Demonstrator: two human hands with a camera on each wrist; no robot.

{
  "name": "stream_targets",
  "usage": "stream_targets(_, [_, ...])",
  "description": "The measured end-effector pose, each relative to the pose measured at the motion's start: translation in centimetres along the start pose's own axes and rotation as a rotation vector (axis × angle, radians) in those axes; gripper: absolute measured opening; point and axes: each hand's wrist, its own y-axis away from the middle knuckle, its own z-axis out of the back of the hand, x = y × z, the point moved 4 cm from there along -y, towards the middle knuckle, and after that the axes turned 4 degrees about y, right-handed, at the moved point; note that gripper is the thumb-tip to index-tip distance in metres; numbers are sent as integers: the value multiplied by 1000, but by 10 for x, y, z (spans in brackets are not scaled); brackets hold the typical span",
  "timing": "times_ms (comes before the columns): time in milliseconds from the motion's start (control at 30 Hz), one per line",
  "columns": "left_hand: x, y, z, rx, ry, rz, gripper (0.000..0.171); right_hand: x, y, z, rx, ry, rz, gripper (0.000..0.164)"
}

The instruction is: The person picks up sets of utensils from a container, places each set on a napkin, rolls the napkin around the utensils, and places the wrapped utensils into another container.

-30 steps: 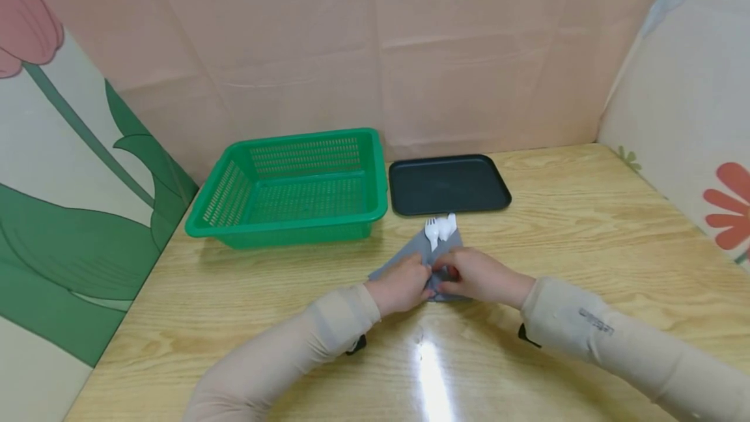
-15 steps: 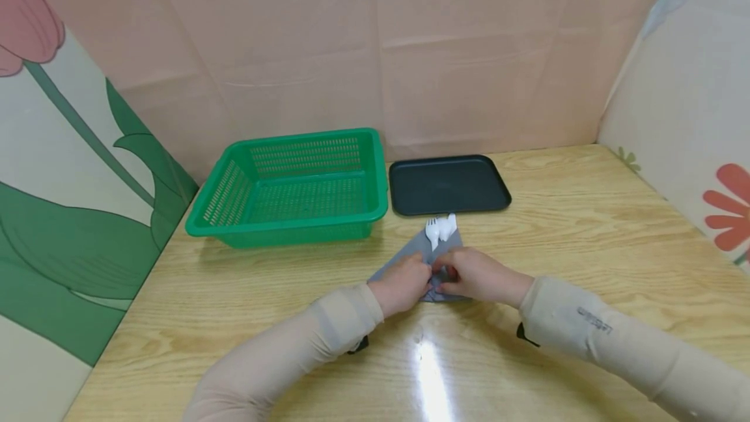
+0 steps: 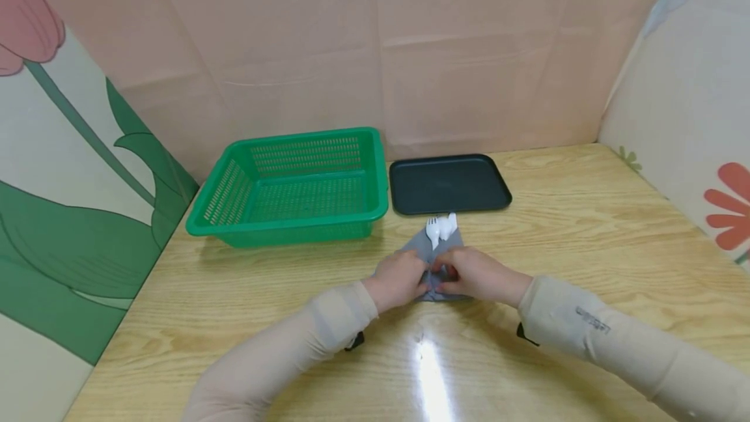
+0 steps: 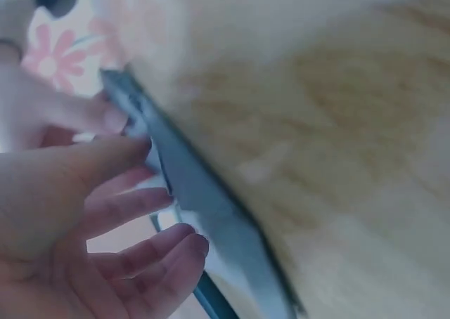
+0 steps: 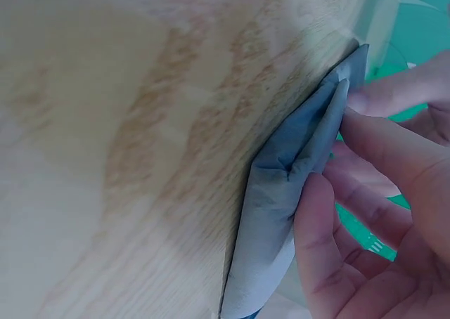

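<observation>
A grey napkin (image 3: 423, 245), folded to a point, lies on the table with a white plastic fork (image 3: 433, 230) and other white plastic cutlery (image 3: 446, 226) showing at its far end. My left hand (image 3: 400, 280) is at the napkin's left side, its fingers loosely bent and fingertips touching the folded cloth (image 4: 211, 206) in the left wrist view. From the right, my right hand (image 3: 483, 275) pinches the folds between thumb and forefinger. In the right wrist view the napkin's layered edge (image 5: 281, 192) bulges against those fingertips. The cutlery's lower ends are hidden.
Behind and to the left stands a green plastic basket (image 3: 293, 219) with slotted sides. Beside it lies a flat black tray (image 3: 448, 184), just beyond the cutlery tips. The wooden table (image 3: 574, 213) meets draped walls at the back and sides.
My left hand has shifted slightly left and its fingers have loosened on the napkin. The right hand and the cutlery stay almost in place.
</observation>
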Motion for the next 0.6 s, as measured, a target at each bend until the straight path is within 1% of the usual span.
stream_targets(133, [11, 1, 6, -1, 84, 22, 28, -1, -1, 0, 14, 7, -18, 21])
stream_targets(233, [22, 4, 8, 14, 147, 61, 36, -1, -1, 0, 29, 8, -35, 23])
stream_targets(300, [29, 7, 7, 34, 190, 107, 44, -1, -1, 0, 35, 9, -42, 24])
stream_targets(400, [39, 12, 3, 67, 258, 185, 50, -1, -1, 0, 39, 10, -42, 25])
stream_targets(500, [47, 16, 0, 97, 341, 252, 46, 0, -1, 0, 40, 9, -42, 25])
stream_targets(600, [53, 18, -2, 117, 410, 295, 41, 1, -1, 1, 40, 8, -40, 25])
